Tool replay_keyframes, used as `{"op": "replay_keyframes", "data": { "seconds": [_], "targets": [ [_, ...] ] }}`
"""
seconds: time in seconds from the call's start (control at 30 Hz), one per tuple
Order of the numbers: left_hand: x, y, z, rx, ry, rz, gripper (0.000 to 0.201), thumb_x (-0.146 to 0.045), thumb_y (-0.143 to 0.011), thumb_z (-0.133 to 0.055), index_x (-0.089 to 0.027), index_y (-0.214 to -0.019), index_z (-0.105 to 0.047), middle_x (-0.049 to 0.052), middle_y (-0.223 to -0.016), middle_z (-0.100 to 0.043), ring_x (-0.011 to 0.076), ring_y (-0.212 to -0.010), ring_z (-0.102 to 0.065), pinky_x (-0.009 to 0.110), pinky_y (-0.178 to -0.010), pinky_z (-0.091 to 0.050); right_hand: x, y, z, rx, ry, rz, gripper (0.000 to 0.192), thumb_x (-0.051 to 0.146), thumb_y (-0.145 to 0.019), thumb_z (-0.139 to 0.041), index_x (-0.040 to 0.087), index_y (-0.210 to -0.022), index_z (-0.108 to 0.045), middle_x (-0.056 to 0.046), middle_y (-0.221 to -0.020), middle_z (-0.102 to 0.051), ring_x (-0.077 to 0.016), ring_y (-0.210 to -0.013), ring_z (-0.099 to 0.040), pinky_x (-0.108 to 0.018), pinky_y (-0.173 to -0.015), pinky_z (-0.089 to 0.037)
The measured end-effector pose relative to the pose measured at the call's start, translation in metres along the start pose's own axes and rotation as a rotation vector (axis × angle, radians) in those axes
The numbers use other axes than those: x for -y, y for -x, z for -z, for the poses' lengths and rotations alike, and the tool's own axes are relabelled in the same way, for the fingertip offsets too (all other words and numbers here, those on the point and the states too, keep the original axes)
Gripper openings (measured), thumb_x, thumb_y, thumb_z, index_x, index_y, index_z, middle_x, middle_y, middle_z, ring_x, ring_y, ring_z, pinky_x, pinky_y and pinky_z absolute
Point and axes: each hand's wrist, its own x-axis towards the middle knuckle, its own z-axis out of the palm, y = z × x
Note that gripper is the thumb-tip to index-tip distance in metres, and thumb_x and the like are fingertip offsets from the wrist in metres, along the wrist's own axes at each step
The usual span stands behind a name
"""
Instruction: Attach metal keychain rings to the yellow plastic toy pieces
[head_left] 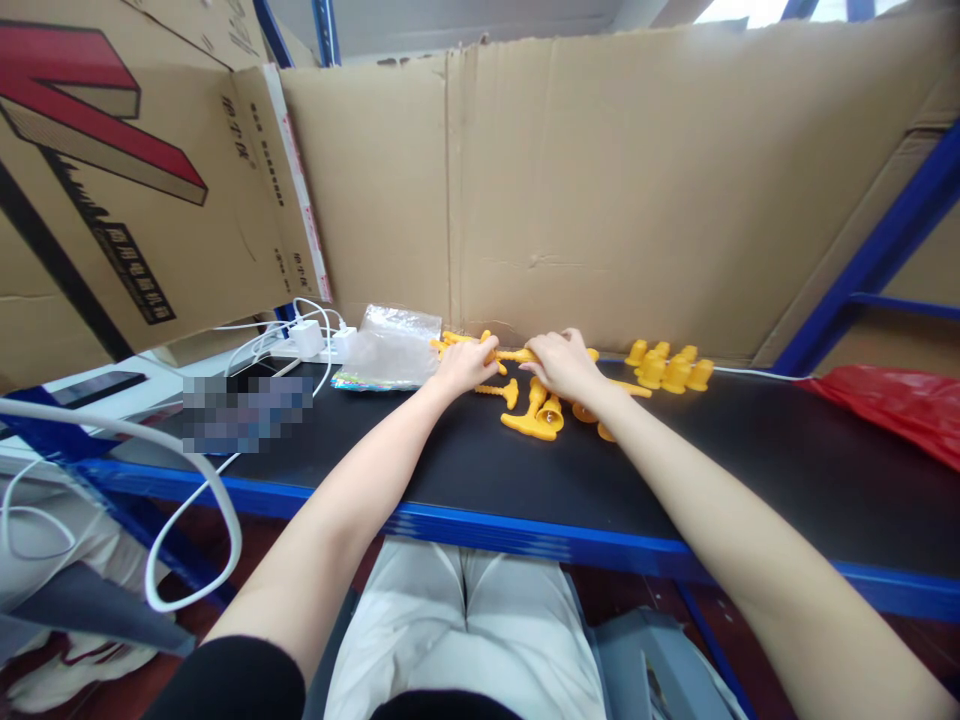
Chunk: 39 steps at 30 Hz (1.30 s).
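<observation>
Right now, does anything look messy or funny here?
Mostly the thick white cable: it sags in a loop past the blue metal edge. Also, yellow plastic T-handled pieces lie jumbled, while yellow bell-shaped cups stand grouped.

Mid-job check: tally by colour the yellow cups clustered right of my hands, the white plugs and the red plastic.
Yellow cups: at least 6, some overlapping
White plugs: 2
Red plastic: 1
Total: at least 9; the yellow parts around the hands overlap too much to count.
</observation>
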Motion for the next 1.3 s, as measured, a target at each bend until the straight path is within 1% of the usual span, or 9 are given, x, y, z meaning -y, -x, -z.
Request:
{"op": "replay_keyframes", "data": {
  "seconds": [0.17, 0.27, 0.5, 0.6, 0.83, 0.93, 1.07, 1.2, 1.3],
  "targets": [
    [0.0, -0.002, -0.004, -0.009, 0.173, 0.009, 0.03, -0.033, -0.079, -0.053, -0.023, -0.107, -0.057, 0.003, -0.085, -0.067, 0.022, -0.083, -0.064, 0.027, -0.067, -0.042, -0.003, 0.001, 0.002, -0.097, 0.038, 0.01, 0.014, 0.026, -0.09, -0.044, 0.017, -0.094, -0.054, -0.009, -0.092, -0.063, -0.0226, -0.085, -0.05, -0.035, -0.081, -0.023],
    [0.002, -0.004, -0.007, -0.011, 0.238, 0.018, 0.029, -0.034, -0.078, -0.053, -0.023, -0.104, -0.058, 0.002, -0.084, -0.066, 0.0208, -0.081, -0.063, 0.027, -0.068, -0.042, -0.003, 0.002, 0.001, -0.118, 0.044, 0.026, 0.014, 0.024, -0.09, -0.043, 0.017, -0.096, -0.053, -0.01, -0.093, -0.062, -0.0227, -0.085, -0.05, -0.034, -0.08, -0.023],
    [0.005, -0.001, -0.004, 0.048, 0.204, 0.043, 0.029, -0.037, -0.079, -0.053, -0.024, -0.105, -0.059, 0.004, -0.084, -0.067, 0.0227, -0.082, -0.063, 0.029, -0.069, -0.043, -0.002, 0.002, -0.007, -0.032, -0.017, 0.036, 0.03, 0.037, -0.094, -0.038, 0.016, -0.104, -0.056, -0.012, -0.096, -0.065, -0.0242, -0.088, -0.053, -0.035, -0.079, -0.025],
    [0.004, 0.0, -0.001, 0.068, 0.19, 0.032, 0.03, -0.037, -0.081, -0.052, -0.024, -0.107, -0.058, 0.004, -0.088, -0.067, 0.0237, -0.086, -0.063, 0.03, -0.07, -0.044, 0.0, 0.001, -0.005, -0.005, 0.01, 0.038, 0.026, 0.034, -0.093, -0.039, 0.016, -0.099, -0.056, -0.011, -0.093, -0.065, -0.0237, -0.087, -0.052, -0.036, -0.08, -0.024],
    [-0.001, -0.001, 0.002, 0.071, 0.217, 0.008, 0.034, -0.037, -0.081, -0.052, -0.024, -0.112, -0.057, 0.004, -0.091, -0.068, 0.0233, -0.089, -0.063, 0.03, -0.073, -0.045, 0.002, 0.002, 0.003, -0.024, 0.061, 0.023, 0.016, 0.019, -0.089, -0.042, 0.015, -0.098, -0.054, -0.011, -0.094, -0.064, -0.0234, -0.085, -0.053, -0.034, -0.076, -0.024],
    [-0.001, 0.0, 0.003, 0.068, 0.212, -0.006, 0.033, -0.037, -0.081, -0.052, -0.024, -0.111, -0.057, 0.004, -0.091, -0.068, 0.0231, -0.089, -0.063, 0.03, -0.073, -0.045, -0.001, 0.003, -0.001, -0.004, 0.025, 0.024, 0.018, 0.025, -0.09, -0.044, 0.015, -0.099, -0.055, -0.01, -0.092, -0.065, -0.0234, -0.085, -0.055, -0.033, -0.076, -0.025],
    [0.002, 0.001, 0.004, 0.078, 0.142, -0.024, 0.034, -0.037, -0.081, -0.051, -0.023, -0.112, -0.057, 0.006, -0.091, -0.069, 0.0243, -0.087, -0.064, 0.031, -0.071, -0.045, -0.003, 0.003, -0.009, 0.049, -0.069, 0.023, 0.029, 0.039, -0.093, -0.041, 0.016, -0.101, -0.056, -0.011, -0.097, -0.067, -0.0231, -0.088, -0.057, -0.032, -0.076, -0.027],
    [0.003, 0.003, 0.006, 0.101, 0.089, -0.056, 0.036, -0.034, -0.082, -0.05, -0.022, -0.115, -0.056, 0.008, -0.095, -0.069, 0.0247, -0.088, -0.064, 0.031, -0.071, -0.044, -0.001, 0.002, -0.01, 0.108, -0.089, 0.012, 0.026, 0.036, -0.093, -0.042, 0.016, -0.099, -0.057, -0.01, -0.095, -0.067, -0.0231, -0.089, -0.058, -0.033, -0.077, -0.028],
    [0.001, 0.003, 0.007, 0.095, 0.076, -0.054, 0.037, -0.036, -0.082, -0.05, -0.022, -0.117, -0.055, 0.008, -0.096, -0.068, 0.0248, -0.089, -0.064, 0.031, -0.072, -0.044, -0.001, 0.002, -0.008, 0.09, -0.074, 0.005, 0.023, 0.035, -0.091, -0.045, 0.016, -0.096, -0.056, -0.01, -0.092, -0.066, -0.0233, -0.086, -0.058, -0.033, -0.076, -0.027]
  ]
}}
